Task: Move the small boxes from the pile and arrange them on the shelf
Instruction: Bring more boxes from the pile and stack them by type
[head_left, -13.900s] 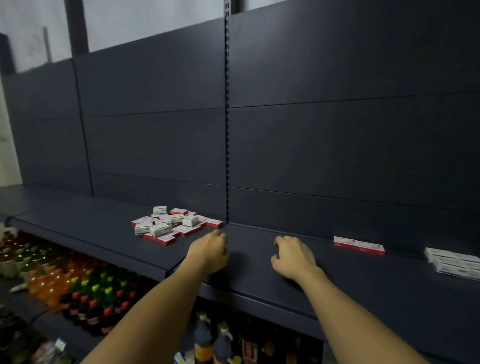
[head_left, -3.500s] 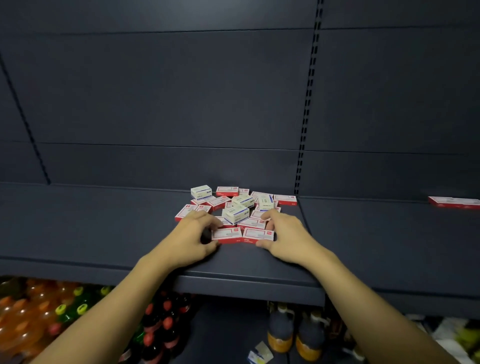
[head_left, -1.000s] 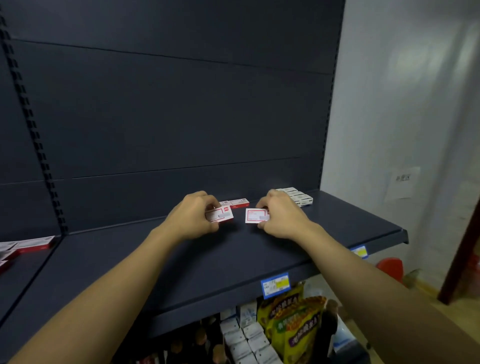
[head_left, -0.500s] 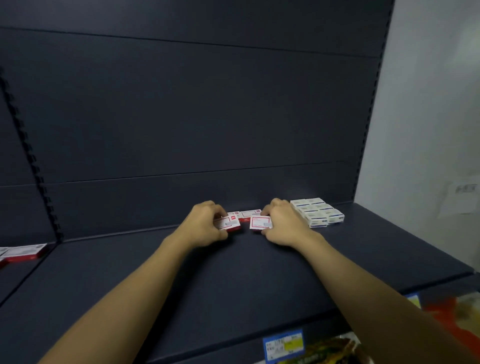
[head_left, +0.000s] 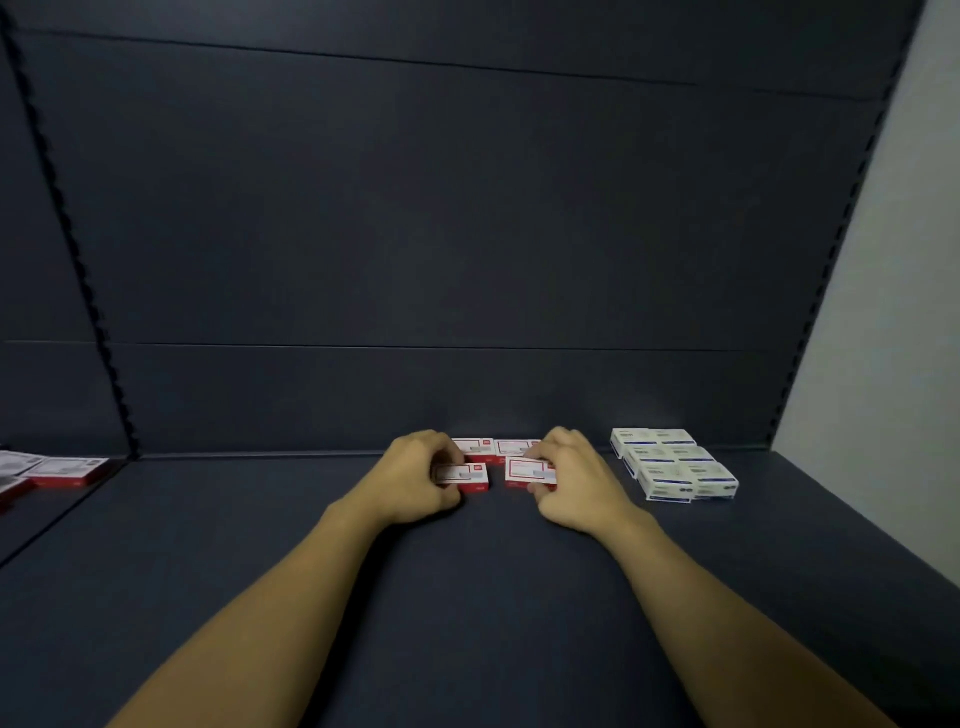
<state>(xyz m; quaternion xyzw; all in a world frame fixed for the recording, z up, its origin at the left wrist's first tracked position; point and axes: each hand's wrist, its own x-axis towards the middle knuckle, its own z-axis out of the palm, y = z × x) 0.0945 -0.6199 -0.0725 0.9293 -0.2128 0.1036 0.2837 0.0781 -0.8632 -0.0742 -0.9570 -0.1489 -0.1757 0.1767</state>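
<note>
My left hand pinches a small red-and-white box that sits on the dark shelf. My right hand pinches a second red-and-white box just to its right, also down on the shelf. Right behind them, against the back panel, two more red boxes lie side by side. A neat block of several white boxes stands to the right of my right hand.
More red and white boxes lie at the far left on the neighbouring shelf section, past the slotted upright. A pale wall closes the shelf on the right. The shelf's back panel rises directly behind the boxes.
Both hands carried a red box each from the pile on the left to this shelf section and have lowered them onto the shelf in front of the two back boxes.
</note>
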